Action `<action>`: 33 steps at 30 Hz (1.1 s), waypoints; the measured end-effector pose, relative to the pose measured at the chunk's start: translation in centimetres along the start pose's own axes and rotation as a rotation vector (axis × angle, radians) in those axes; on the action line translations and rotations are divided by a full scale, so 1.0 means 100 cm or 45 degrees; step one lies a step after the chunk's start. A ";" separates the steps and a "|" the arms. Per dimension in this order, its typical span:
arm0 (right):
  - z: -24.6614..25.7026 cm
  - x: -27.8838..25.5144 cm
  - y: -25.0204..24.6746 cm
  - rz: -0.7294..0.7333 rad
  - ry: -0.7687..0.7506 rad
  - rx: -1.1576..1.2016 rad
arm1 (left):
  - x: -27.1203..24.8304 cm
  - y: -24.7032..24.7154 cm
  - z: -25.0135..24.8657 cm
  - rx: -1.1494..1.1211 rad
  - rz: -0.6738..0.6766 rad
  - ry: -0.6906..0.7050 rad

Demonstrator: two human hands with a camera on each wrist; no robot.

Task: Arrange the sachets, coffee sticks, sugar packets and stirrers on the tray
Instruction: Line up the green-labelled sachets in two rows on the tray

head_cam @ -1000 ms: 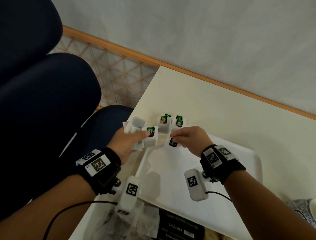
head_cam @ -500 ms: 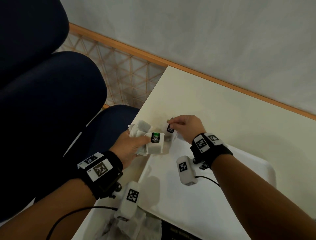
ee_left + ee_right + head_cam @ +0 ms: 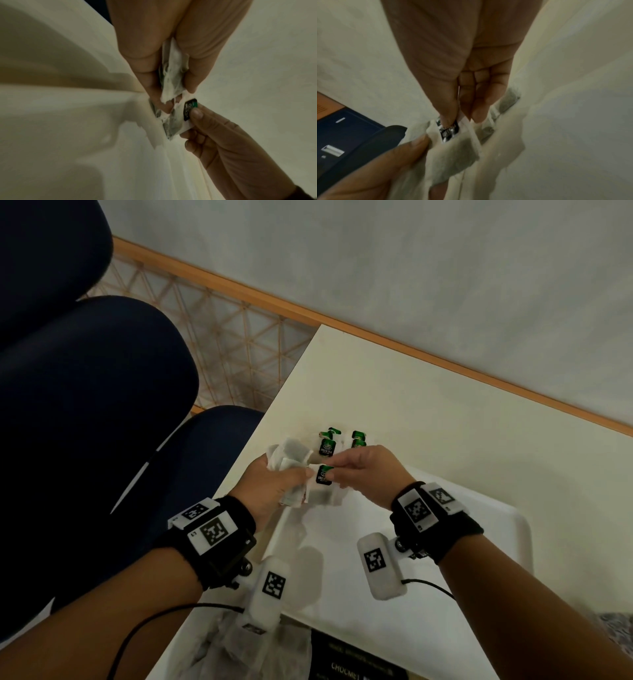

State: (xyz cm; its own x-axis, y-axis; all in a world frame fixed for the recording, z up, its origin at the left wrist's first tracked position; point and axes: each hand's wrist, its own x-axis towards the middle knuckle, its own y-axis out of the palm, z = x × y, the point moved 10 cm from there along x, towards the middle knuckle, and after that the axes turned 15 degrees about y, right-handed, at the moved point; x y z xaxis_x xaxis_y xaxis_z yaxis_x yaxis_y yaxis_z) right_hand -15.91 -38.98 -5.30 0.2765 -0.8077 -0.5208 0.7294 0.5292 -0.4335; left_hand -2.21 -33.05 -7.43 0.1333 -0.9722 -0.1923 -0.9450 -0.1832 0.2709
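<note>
My left hand (image 3: 274, 484) grips a bunch of white tea sachets (image 3: 289, 455) over the far left corner of the white tray (image 3: 493, 508). The front sachet (image 3: 323, 484) carries a green and black label (image 3: 324, 474). My right hand (image 3: 363, 470) pinches that sachet at its label with thumb and forefinger. In the left wrist view the sachets (image 3: 171, 75) sit between my curled fingers and the label (image 3: 189, 109) is under the right thumb. The right wrist view shows the thumb on the label (image 3: 448, 129). Several green-labelled sachets (image 3: 327, 445) lie on the tray's far corner.
The tray rests on a cream table (image 3: 445, 412) against a wall with a wooden skirting (image 3: 411, 344). A dark blue chair (image 3: 85, 405) stands to the left. Clear wrappers (image 3: 233, 642) and a black box (image 3: 356, 662) lie at the near edge.
My right hand came back from the tray's far corner to the bunch in my left hand and now pinches the front sachet's label. Sachets laid at the corner are uncovered again.
</note>
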 end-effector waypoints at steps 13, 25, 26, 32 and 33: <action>-0.034 0.019 -0.060 -0.411 0.141 -0.070 | -0.003 -0.005 0.003 -0.153 -0.066 -0.172; 0.006 -0.014 -0.045 -0.486 -0.225 -0.147 | -0.001 -0.005 0.007 -0.053 -0.101 -0.092; 0.014 -0.023 -0.030 -0.382 -0.316 -0.158 | 0.000 -0.005 0.008 -0.061 -0.108 -0.093; 0.035 -0.058 0.032 -0.336 -0.773 -0.608 | -0.003 0.001 0.010 -0.052 -0.110 -0.142; 0.038 -0.061 0.031 -0.384 -0.825 -0.608 | -0.003 0.000 0.011 -0.048 -0.115 -0.160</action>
State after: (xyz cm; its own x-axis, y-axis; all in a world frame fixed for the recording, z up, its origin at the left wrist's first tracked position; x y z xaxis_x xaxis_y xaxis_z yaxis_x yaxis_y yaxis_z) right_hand -12.98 -33.40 -0.69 0.5221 -0.8435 0.1261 0.5280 0.2036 -0.8245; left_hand -2.56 -32.55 -8.45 0.1766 -0.9260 -0.3336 -0.9186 -0.2768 0.2821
